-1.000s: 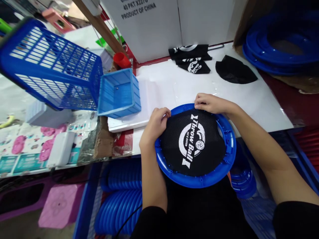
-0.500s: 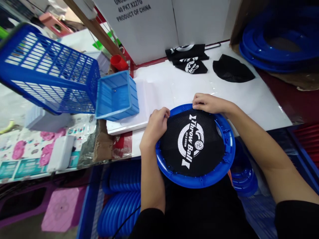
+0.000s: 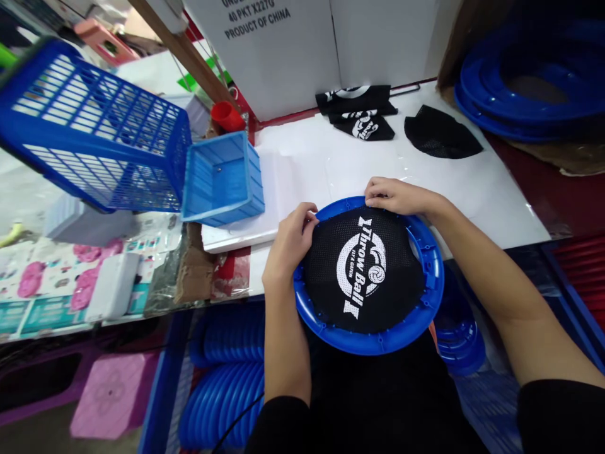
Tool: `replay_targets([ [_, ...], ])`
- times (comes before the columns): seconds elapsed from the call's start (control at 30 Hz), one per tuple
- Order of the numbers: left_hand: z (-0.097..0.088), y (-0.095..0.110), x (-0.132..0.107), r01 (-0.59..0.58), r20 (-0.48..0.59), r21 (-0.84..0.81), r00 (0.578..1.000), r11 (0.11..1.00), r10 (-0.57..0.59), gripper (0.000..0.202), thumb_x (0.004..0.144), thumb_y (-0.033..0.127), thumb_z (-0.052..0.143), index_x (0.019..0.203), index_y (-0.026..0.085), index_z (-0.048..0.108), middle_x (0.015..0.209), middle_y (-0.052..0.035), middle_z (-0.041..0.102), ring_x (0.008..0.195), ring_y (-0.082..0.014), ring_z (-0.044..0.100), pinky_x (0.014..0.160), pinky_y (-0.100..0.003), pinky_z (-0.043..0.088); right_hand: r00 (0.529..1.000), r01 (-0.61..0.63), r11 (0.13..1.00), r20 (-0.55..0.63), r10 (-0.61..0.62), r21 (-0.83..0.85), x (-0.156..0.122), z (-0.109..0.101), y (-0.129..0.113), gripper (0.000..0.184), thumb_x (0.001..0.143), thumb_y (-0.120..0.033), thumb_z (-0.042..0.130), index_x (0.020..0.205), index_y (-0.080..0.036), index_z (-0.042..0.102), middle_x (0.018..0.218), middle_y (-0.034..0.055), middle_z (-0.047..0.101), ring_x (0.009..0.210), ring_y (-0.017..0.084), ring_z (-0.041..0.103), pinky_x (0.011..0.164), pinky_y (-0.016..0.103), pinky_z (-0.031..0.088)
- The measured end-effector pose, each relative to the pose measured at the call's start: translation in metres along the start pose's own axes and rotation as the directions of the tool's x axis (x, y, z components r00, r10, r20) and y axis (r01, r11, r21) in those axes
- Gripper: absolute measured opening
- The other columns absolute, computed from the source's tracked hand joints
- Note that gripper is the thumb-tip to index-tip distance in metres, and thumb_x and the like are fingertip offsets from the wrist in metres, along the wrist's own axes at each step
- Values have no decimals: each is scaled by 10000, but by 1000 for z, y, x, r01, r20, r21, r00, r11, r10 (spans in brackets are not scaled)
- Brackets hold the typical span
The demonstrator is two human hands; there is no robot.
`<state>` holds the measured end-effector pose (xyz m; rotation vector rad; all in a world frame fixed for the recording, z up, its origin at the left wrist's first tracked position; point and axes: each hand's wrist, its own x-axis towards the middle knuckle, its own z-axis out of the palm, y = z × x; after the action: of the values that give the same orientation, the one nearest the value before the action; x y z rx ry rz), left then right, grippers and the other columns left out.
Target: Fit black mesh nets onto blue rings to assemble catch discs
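A blue plastic ring (image 3: 378, 342) rests at the table's front edge, tilted toward my body. Across it lies black mesh fabric (image 3: 401, 284) printed in white with "Throw Ball". My left hand (image 3: 292, 243) is closed at the ring's upper left, its fingertips pinching the mesh edge by the rim. At the top of the ring, my right hand (image 3: 394, 194) pinches the mesh edge against the rim. A gap shows between mesh and ring at the right side.
Folded black mesh pieces (image 3: 362, 126) and another black mesh piece (image 3: 442, 133) lie on the white tabletop (image 3: 312, 167). Blue rings (image 3: 529, 120) are stacked at right. A small blue bin (image 3: 255, 189) and a blue basket (image 3: 142, 183) stand left; more rings (image 3: 222, 403) sit below.
My left hand has shifted slightly up and left along the rim. My right hand keeps its hold at the top, and the ring stays nearly in place.
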<state>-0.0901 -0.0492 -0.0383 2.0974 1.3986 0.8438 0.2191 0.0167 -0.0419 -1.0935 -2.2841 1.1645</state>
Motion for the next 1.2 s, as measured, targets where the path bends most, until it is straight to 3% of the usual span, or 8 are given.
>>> replay_targets([
  [0.1,2,-2,1,-20,1,32,1000,999,20,222,980,96,596,1114,272,624,944,-30,729,918,-210,698,890,-384,564,1000,3,1000,-9,-3,-7,0,0,-1,242,969,-476,600,905,-250,661,1121,97,642,1030,281,604,1041,481,493],
  [0.27,0,-2,8,-55,117,91,992,994,44,226,946,61,588,1002,257,686,963,-38,775,959,-232,709,906,-397,562,1000,4,1000,-20,-5,-17,0,1,-1,230,965,-461,596,914,-249,668,1108,100,647,1039,288,618,1058,500,496],
  [0.53,-10,3,-11,-56,125,117,991,992,41,230,1012,156,557,1114,238,746,1150,-74,821,1097,-256,743,1020,-437,582,1000,2,1000,11,-1,-20,0,-1,-7,220,959,-431,592,891,-236,669,1204,125,674,1112,297,642,1086,511,499],
  [0.7,-13,9,-24,-13,17,76,1000,997,11,200,966,151,648,1112,231,760,1108,-60,836,1038,-251,779,973,-410,617,999,40,997,-7,-41,-72,-2,0,-8,195,972,-383,598,890,-231,687,1180,115,699,1100,285,662,1068,508,520],
  [0.83,-11,13,-29,-31,-59,86,998,996,36,129,988,163,668,1061,213,762,1036,-52,836,987,-242,788,929,-386,620,989,67,991,-126,-81,-114,-6,3,-11,159,977,-327,584,921,-230,697,1058,92,703,985,260,675,994,489,559],
  [0.93,-7,15,-34,-46,-82,113,995,993,55,126,1031,166,641,1049,206,759,1032,-54,833,979,-240,786,919,-380,614,973,137,987,-175,-149,-79,-8,5,-13,160,989,-300,589,1008,-246,739,1179,98,707,1110,276,681,1046,504,560],
  [1.07,1,20,-40,-62,-67,196,995,979,76,126,1048,152,631,1112,176,737,1087,-94,814,1031,-266,767,949,-406,606,966,240,961,-62,-250,-134,-8,9,-14,188,979,-325,680,1118,-300,805,1487,88,634,1413,334,561,1234,611,425],
  [1.2,5,32,-40,-36,19,333,999,942,31,199,1057,122,593,1221,141,705,1125,-137,775,1068,-305,738,980,-456,600,967,254,933,27,-255,-254,-7,16,-14,300,996,-298,666,1260,-323,807,1653,83,531,1535,362,447,1282,665,345],
])
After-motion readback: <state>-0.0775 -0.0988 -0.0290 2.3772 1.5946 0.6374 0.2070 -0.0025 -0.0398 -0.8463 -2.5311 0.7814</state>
